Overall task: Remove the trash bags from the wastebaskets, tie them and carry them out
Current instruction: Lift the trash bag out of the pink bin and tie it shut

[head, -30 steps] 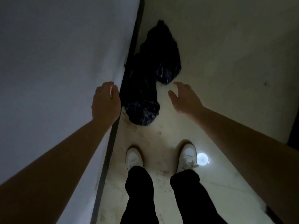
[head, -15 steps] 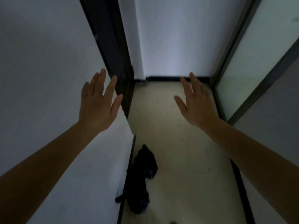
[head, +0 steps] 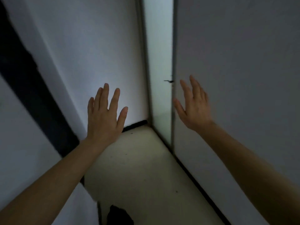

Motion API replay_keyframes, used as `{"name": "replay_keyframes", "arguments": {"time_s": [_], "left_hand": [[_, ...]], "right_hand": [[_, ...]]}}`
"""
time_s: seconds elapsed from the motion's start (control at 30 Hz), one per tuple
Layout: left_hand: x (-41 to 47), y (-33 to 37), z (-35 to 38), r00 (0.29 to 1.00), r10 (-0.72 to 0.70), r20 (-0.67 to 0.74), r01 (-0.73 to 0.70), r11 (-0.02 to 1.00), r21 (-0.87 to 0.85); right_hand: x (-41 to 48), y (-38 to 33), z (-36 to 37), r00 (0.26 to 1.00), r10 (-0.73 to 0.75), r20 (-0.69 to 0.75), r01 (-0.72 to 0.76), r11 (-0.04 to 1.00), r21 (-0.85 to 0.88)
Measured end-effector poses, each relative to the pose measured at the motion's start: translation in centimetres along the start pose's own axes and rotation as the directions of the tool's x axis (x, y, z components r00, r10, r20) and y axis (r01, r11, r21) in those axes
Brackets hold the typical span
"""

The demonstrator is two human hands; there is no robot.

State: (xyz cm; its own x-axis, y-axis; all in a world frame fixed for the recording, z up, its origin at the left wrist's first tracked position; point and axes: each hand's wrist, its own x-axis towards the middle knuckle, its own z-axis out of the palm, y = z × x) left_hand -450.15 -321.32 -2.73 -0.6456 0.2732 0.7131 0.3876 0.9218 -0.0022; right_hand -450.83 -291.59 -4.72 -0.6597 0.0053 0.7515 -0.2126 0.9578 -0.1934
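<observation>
In a dim, narrow corridor, the person holds both bare arms out in front. The left hand (head: pixel 103 117) is at about 9 o'clock from the middle of the view, back of the hand to the camera, its fingers straight and spread wide, and it holds nothing. The right hand (head: pixel 194 108) is at about 2 o'clock from the left one, well apart from it, also with the fingers stretched and spread, the thumb pointing to 10 o'clock, and it is empty too.

The black trash bag (head: pixel 119 215) lies on the pale floor (head: pixel 146 168) at 6 o'clock, at the very bottom edge of the view, just beside the foot of the left wall (head: pixel 19 151). Only its top part shows, so whether it is tied cannot be told. It is well apart from both hands.

At 12 o'clock a light frosted panel (head: pixel 159 62) stands between the far wall (head: pixel 97 46) and a grey door (head: pixel 235 62) on the right. A small dark handle (head: pixel 168 81) sticks out at the door's edge, near the right fingertips.
</observation>
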Motion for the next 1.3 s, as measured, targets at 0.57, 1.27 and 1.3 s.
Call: {"name": "replay_keyframes", "arguments": {"time_s": [0.57,1.27,1.3], "left_hand": [[-7.0,45.7,-2.7,0.830,0.549,-0.099,-0.476,0.604,-0.640],[-18.4,98.9,-6.7,0.684,0.716,-0.144,-0.524,0.345,-0.779],[-18.6,100.8,-5.6,0.677,0.722,-0.142,-0.523,0.336,-0.783]], "right_hand": [[-32.6,15.3,-41.6,0.814,0.542,-0.207,-0.538,0.570,-0.621],[-59.4,44.2,-71.4,0.611,0.722,-0.325,-0.731,0.358,-0.580],[-60.0,46.2,-71.2,0.596,0.738,-0.316,-0.741,0.353,-0.572]]}}
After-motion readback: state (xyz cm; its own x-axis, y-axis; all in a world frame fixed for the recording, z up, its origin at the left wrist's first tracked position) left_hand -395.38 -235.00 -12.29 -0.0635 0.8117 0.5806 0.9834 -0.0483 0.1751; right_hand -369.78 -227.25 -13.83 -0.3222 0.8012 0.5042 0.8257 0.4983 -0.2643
